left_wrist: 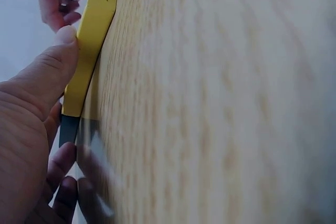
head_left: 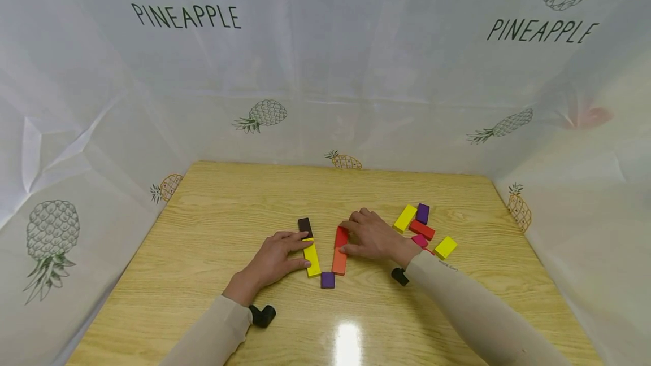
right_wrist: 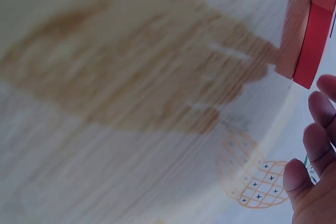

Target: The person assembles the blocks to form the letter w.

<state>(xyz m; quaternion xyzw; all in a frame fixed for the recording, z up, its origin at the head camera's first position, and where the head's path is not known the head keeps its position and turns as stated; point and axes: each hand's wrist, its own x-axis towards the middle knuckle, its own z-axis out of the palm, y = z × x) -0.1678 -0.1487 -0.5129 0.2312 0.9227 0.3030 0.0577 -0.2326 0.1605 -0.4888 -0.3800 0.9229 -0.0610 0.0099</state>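
My left hand (head_left: 274, 257) rests along the left row, its thumb touching the side of a long yellow block (head_left: 312, 261) and its fingers reaching a dark block (head_left: 304, 227) at the far end. In the left wrist view that yellow block (left_wrist: 94, 38) lies flat under the thumb tip. My right hand (head_left: 373, 237) pinches a red block (head_left: 341, 237), thumb by its near end and fingers curved at its far end. An orange block (head_left: 339, 263) continues that row toward me. Between the rows' near ends lies a purple block (head_left: 328, 280). The right wrist view hides the right thumb.
To the right lie loose blocks: a yellow one (head_left: 404, 218), a purple one (head_left: 422, 213), a red one (head_left: 422, 230), a pink one (head_left: 419, 240) and another yellow one (head_left: 445, 247). A pineapple-print sheet (head_left: 325, 72) surrounds the wooden table (head_left: 244, 185).
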